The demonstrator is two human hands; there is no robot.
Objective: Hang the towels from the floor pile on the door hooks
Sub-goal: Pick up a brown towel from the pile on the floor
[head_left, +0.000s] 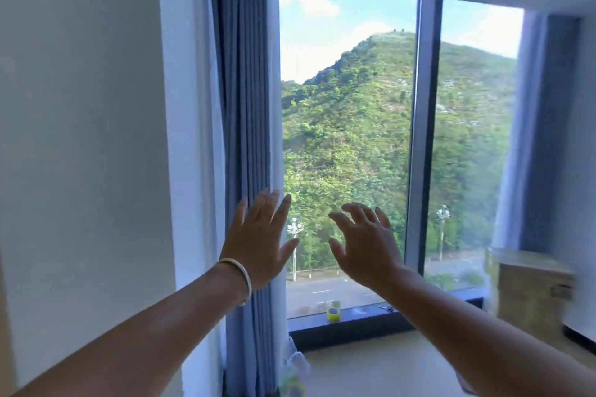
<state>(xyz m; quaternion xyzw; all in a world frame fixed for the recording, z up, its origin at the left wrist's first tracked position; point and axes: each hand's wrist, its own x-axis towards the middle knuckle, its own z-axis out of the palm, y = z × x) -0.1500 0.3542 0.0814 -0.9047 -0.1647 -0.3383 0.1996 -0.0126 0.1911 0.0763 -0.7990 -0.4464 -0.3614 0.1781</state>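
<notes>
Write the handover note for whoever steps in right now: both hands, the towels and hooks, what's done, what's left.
Left hand: open, fingers spread, raised toward the window, holding nothing; bracelet on its wrist.
Right hand: open, fingers loosely spread, empty.
Towels, floor pile and door hooks: none in view; the camera faces the window and blue curtain.
Done: nothing can be confirmed from this view.
Left: turn to find the pile and the door, then hang the towels.
</notes>
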